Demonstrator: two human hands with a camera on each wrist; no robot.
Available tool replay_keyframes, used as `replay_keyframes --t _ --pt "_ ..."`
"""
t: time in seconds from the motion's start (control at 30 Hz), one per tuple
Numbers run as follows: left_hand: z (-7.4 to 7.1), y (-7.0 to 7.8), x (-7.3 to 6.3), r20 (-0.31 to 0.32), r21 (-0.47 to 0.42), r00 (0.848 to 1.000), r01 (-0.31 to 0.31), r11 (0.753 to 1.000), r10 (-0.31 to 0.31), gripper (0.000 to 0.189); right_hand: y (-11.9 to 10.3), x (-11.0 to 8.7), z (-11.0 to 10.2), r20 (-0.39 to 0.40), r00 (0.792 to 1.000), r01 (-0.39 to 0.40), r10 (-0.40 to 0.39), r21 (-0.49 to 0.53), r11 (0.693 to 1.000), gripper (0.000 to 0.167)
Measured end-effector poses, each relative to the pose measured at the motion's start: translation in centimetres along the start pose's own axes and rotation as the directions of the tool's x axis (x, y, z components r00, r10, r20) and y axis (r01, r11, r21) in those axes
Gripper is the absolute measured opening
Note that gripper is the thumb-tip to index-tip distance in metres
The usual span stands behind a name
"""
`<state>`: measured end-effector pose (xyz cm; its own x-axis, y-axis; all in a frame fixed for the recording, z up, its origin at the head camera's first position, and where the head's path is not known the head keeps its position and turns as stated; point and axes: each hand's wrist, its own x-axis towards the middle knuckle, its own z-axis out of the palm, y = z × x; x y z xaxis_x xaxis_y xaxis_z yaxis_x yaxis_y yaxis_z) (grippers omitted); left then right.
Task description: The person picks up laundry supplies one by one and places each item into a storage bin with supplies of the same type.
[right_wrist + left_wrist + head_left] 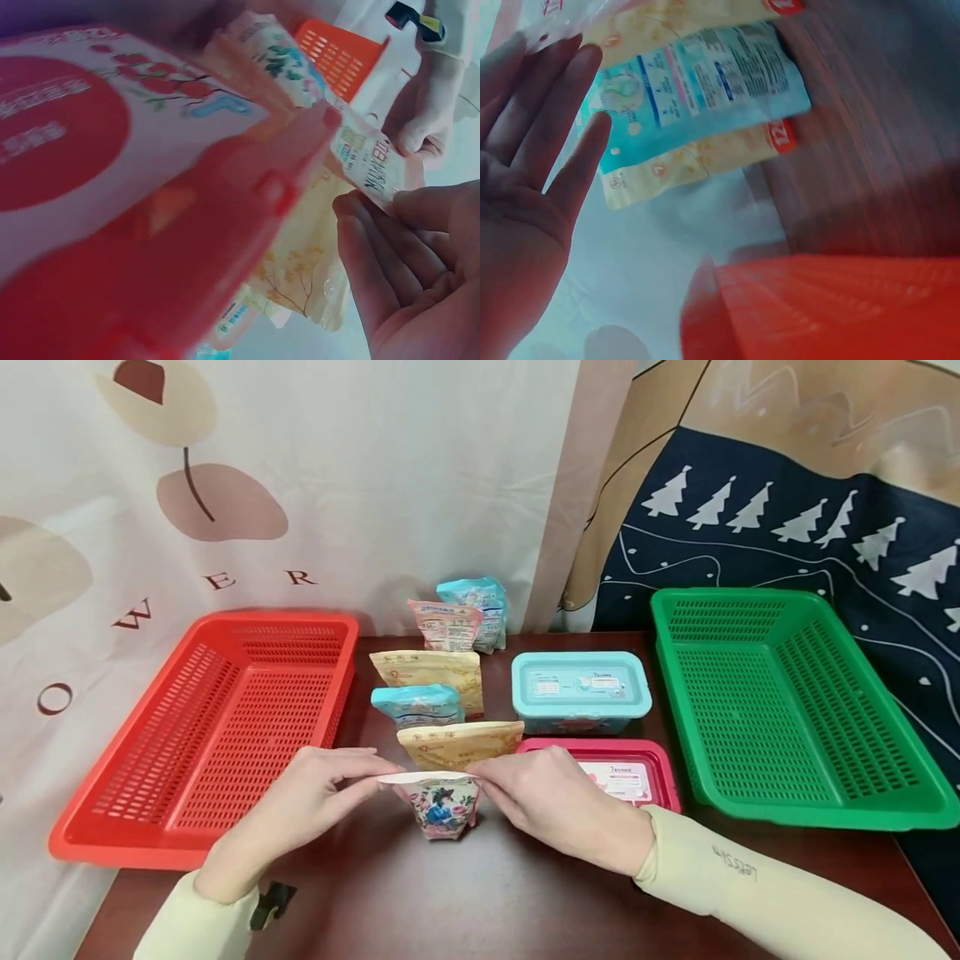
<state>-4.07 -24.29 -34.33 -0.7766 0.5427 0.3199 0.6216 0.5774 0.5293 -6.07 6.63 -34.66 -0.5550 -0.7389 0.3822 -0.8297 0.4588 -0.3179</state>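
Note:
A small floral pouch [442, 808] with a pale top edge stands at the front of the row of pouches. My left hand [318, 793] pinches the left corner of its top edge between thumb and fingers. At the opposite corner, the thumb and fingers of my right hand [551, 797] pinch the same edge. Printed lettering shows along the top of the floral pouch [375, 161] in the right wrist view. Directly behind it stands a yellow pouch [461, 745], then a blue pouch [420, 706], partly hidden.
Farther back are another yellow pouch [442, 672], a pink pouch [447, 625] and a blue one [492, 610]. Right of the row sit a light-blue lidded box [581, 681] and a pink-red box [663, 772]. A red basket [202, 852] stands left, a green basket [825, 814] right.

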Motion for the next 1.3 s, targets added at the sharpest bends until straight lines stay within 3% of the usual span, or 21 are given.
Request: replay_keyframes --t 0.13,0.23,0.43,0.63,0.73,0.83,0.9,1.0,1.07,1.17,1.3 --pt "-0.4 0.8 0.0 -0.048 -0.166 0.992 0.108 0.980 -0.118 0.029 -0.4 0.6 -0.7 -0.026 0.998 -0.050 0.052 0.103 0.993 0.018" --pt "-0.8 1.6 0.2 -0.092 -0.249 0.976 0.170 0.954 -0.198 0.027 -0.8 1.3 -1.4 -0.060 0.996 -0.058 0.068 0.157 0.986 0.018" --pt "-2.2 2.9 1.0 -0.182 -0.362 0.913 0.283 0.888 -0.366 0.016 -1.6 3.3 -3.5 -0.107 0.990 -0.068 0.096 0.240 0.968 0.019" --pt "-3.8 2.9 1.6 -0.236 -0.480 0.871 0.281 0.831 -0.431 0.017 -2.0 5.8 -4.8 -0.119 0.987 -0.071 0.105 0.266 0.961 0.017" --pt "-4.7 2.7 1.8 -0.263 -0.478 0.855 0.287 0.830 -0.447 0.018 -2.0 7.1 -5.2 -0.133 0.986 -0.059 0.098 0.266 0.962 0.015" --pt "-5.6 2.4 2.1 -0.306 -0.491 0.851 0.244 0.836 -0.428 0.018 -1.9 8.3 -5.6 -0.148 0.985 -0.045 0.087 0.265 0.963 0.014" --pt "-6.2 1.9 2.5 -0.332 -0.555 0.863 0.147 0.819 -0.380 0.018 -2.0 9.3 -6.0 -0.158 0.985 -0.033 0.075 0.254 0.967 0.014" --pt "-7.2 1.1 3.1 -0.354 -0.702 0.882 -0.031 0.711 -0.311 0.021 -2.5 10.9 -6.8 -0.154 0.987 -0.014 0.050 0.229 0.973 0.017" --pt "-7.9 0.5 3.4 -0.371 -0.777 0.884 -0.128 0.616 -0.284 0.022 -2.9 12.3 -7.3 -0.134 0.990 -0.017 0.046 0.206 0.978 0.018" --pt "-9.1 -0.4 3.7 -0.410 -0.836 0.859 -0.219 0.503 -0.307 0.020 -3.6 14.4 -7.8 -0.081 0.995 -0.036 0.052 0.189 0.981 0.020" --pt "-10.6 -1.7 4.1 -0.453 -0.867 0.804 -0.295 0.402 -0.386 0.017 -4.2 17.2 -7.8 -0.016 0.996 -0.079 0.082 0.158 0.984 0.024"
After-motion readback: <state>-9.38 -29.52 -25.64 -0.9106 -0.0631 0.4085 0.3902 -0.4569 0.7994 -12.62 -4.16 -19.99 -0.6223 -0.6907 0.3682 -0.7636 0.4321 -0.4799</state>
